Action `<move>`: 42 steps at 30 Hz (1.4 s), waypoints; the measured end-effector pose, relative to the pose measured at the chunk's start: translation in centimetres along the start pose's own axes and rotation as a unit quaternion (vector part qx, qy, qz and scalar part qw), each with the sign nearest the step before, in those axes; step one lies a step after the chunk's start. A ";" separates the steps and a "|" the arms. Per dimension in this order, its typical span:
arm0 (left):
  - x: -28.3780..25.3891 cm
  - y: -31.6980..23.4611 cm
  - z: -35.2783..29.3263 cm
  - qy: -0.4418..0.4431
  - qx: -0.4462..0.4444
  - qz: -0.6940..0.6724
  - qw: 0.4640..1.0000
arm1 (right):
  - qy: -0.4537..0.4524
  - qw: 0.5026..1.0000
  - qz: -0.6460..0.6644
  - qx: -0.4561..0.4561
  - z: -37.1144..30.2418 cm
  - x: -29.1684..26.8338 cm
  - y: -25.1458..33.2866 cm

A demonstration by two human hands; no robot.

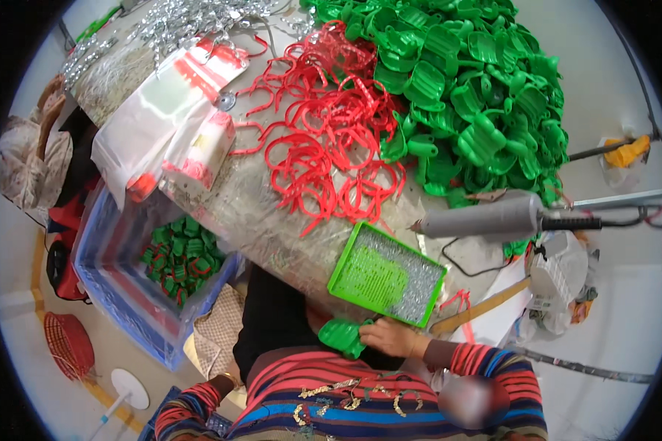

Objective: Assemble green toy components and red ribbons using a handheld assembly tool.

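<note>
Close to my lap, my right hand (392, 337) is closed on the edge of a green plastic scoop-shaped piece (339, 335). Its ribbed, shell-like face is turned up. My left sleeve (191, 403) hangs at my left side, beside a checked cloth (219, 332); the fingers of that hand are hidden. Just beyond my right hand, a bright green tray (340, 270) of small silver screws (423, 283) rests at the table's near edge. A grey electric screwdriver (485, 217) lies beyond the tray, its tip pointing left.
A large heap of green scoop-shaped pieces (485, 95) covers the far right of the table (246, 228). Curved red plastic strips (331, 140) lie mid-table, silver parts (191, 22) farther back. White packages (158, 110) sit left. A blue crate (118, 294) below holds green-and-red pieces (184, 257).
</note>
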State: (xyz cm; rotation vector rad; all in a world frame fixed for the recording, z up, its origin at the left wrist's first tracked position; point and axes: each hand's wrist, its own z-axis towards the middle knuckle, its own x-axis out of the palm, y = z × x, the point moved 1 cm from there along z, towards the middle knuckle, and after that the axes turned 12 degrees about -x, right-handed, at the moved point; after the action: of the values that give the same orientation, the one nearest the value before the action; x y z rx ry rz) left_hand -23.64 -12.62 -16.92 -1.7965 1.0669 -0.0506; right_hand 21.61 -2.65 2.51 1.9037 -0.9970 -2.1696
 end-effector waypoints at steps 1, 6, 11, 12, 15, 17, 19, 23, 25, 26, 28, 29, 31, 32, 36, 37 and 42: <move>-0.9 -1.2 -1.3 0.006 0.006 -0.003 1.000 | 0.004 1.000 0.004 0.014 0.0 0.1 0.0; -2.8 -5.9 -2.1 -0.024 0.006 0.066 0.998 | -0.040 0.999 -0.015 0.021 1.0 -0.9 0.8; -2.1 -6.8 -3.8 -0.058 0.113 0.057 0.990 | -0.060 0.997 -0.050 0.015 0.9 -0.8 1.2; -1.8 -5.4 -4.7 -0.061 0.109 0.065 0.990 | -0.050 0.997 -0.055 0.018 0.8 -0.7 1.2; -1.9 -2.8 -7.2 -0.059 0.127 0.187 0.972 | -0.037 0.996 -0.075 0.028 0.3 0.0 1.3; -4.1 -4.5 -7.5 0.040 0.066 0.165 0.983 | -0.036 0.996 -0.082 0.022 0.4 0.1 1.2; -7.3 -5.4 -5.7 0.191 0.029 0.185 0.964 | -0.044 0.994 -0.103 0.012 0.2 0.8 1.1; -14.0 -12.9 -0.2 0.193 -0.099 0.077 0.973 | -0.134 0.986 -0.094 0.014 2.6 0.4 3.5; -15.1 -15.6 1.0 0.202 -0.040 -0.196 0.959 | -0.221 0.966 -0.128 0.026 5.2 -1.3 5.7; -15.1 -18.0 1.3 0.243 -0.043 -0.320 0.915 | -0.221 0.967 -0.126 0.025 6.7 -2.2 6.8; -13.6 -21.5 2.2 0.288 0.021 -0.519 0.805 | -0.329 0.922 -0.198 0.054 9.7 -4.2 9.1; -12.4 -22.8 3.0 0.304 0.049 -0.590 0.746 | -0.334 0.917 -0.214 0.047 10.8 -4.6 9.6; -10.5 -25.0 4.5 0.320 0.079 -0.657 0.678 | -0.323 0.918 -0.228 0.041 12.4 -3.6 9.5; -10.0 -26.1 5.1 0.310 0.106 -0.697 0.638 | -0.313 0.918 -0.240 0.033 13.0 -3.1 9.4; -9.6 -26.9 7.4 0.244 0.127 -0.778 0.565 | -0.274 0.933 -0.231 0.026 14.6 -3.3 8.7; -10.2 -27.1 7.3 0.228 0.103 -0.794 0.554 | -0.275 0.944 -0.180 0.010 14.9 -4.4 8.8; -12.1 -25.9 8.2 0.210 0.098 -0.813 0.535 | -0.464 0.860 -0.047 0.207 17.2 -10.5 2.9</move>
State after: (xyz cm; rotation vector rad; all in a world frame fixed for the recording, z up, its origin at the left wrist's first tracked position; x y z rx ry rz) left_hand -10.68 4.27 3.83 -1.9323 -0.7274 -1.6997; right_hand 7.22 7.00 13.17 0.8870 -1.6134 -3.2102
